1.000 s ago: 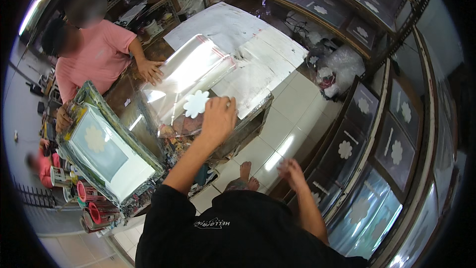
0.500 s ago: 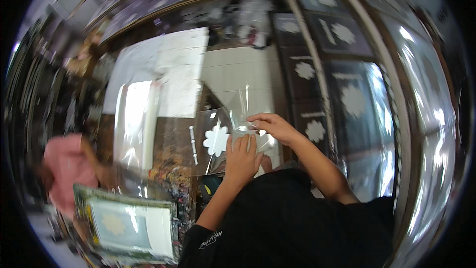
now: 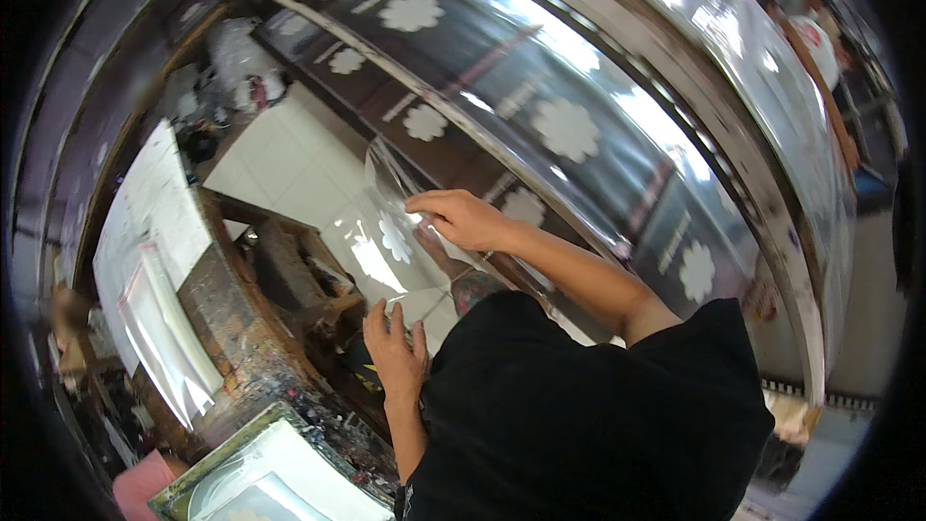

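Note:
A clear, flexible plastic sheet (image 3: pixel 371 265) with a white flower print (image 3: pixel 394 239) hangs bowed over the tiled floor in front of me. My right hand (image 3: pixel 461 219) pinches its right side between thumb and fingers. At the sheet's near edge is my left hand (image 3: pixel 395 347), fingers stretched up and apart; the fingertips reach the edge, though I cannot tell if they press on it. Several similar clear sheets lie on the long rack to the right, among them one with a large white flower (image 3: pixel 565 130).
A paint-spattered table (image 3: pixel 256 338) stands at left, bearing a white board (image 3: pixel 145 203) and a stack of glossy clear sheets (image 3: pixel 164 328). A framed printing screen (image 3: pixel 280 458) sits at lower left. People show at lower left, in pink (image 3: pixel 145 487), and far upper right (image 3: pixel 818 48).
My view has swung right toward the rack. The sheet has moved off the table's edge, carried by my right hand. My left hand no longer lies flat on the sheet but is at its near edge.

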`<control>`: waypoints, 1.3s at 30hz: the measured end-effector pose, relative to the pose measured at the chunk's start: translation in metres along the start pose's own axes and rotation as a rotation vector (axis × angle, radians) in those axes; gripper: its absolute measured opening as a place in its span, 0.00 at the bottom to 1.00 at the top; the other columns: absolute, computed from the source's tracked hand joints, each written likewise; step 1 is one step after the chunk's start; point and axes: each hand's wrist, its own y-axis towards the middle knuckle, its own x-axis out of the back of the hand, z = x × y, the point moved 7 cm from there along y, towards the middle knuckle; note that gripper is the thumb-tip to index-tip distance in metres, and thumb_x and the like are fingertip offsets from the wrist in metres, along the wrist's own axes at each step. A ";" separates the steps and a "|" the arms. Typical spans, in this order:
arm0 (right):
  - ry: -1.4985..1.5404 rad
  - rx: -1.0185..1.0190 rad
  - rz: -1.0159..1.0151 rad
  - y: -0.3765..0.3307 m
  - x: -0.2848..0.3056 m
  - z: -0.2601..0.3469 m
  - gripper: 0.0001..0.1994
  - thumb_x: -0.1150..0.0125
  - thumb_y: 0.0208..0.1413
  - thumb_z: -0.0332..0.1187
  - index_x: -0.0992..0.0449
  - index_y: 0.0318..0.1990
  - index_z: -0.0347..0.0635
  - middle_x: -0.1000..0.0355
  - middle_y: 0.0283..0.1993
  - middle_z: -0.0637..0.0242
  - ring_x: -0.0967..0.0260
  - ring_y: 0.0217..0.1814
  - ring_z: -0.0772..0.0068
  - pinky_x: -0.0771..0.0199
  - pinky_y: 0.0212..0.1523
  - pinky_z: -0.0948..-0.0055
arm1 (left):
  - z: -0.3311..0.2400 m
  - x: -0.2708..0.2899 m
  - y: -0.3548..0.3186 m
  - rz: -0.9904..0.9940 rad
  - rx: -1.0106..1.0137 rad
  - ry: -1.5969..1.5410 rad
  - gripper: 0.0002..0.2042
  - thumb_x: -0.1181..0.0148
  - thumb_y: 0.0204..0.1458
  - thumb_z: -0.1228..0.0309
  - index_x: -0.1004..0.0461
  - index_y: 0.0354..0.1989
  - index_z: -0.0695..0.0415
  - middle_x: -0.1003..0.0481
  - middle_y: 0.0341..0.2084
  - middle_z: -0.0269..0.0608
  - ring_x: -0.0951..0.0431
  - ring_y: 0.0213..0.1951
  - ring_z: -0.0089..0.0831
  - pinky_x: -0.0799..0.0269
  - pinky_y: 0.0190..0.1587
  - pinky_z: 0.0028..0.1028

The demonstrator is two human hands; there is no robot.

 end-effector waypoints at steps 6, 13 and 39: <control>-0.107 -0.005 -0.074 -0.104 0.048 0.041 0.22 0.47 0.52 0.20 0.26 0.57 0.37 0.28 0.60 0.48 0.29 0.60 0.43 0.29 0.61 0.54 | -0.015 -0.055 -0.072 0.182 0.027 -0.137 0.20 0.39 0.57 0.69 0.27 0.56 0.68 0.33 0.60 0.60 0.34 0.61 0.57 0.39 0.64 0.49; 0.006 -0.270 -0.124 -0.207 0.145 0.059 0.26 0.50 0.57 0.20 0.31 0.65 0.41 0.33 0.69 0.55 0.30 0.64 0.58 0.29 0.63 0.63 | -0.011 -0.136 -0.121 0.406 0.006 -0.143 0.21 0.39 0.57 0.67 0.27 0.55 0.69 0.29 0.55 0.63 0.29 0.57 0.60 0.34 0.60 0.48; 0.270 -0.945 -1.227 -0.731 0.456 -0.173 0.21 0.55 0.62 0.20 0.38 0.63 0.39 0.26 0.48 0.54 0.22 0.40 0.68 0.19 0.36 0.75 | -0.004 -0.330 -0.357 0.666 0.621 -0.349 0.21 0.43 0.57 0.61 0.23 0.50 0.67 0.21 0.43 0.63 0.19 0.47 0.55 0.25 0.52 0.43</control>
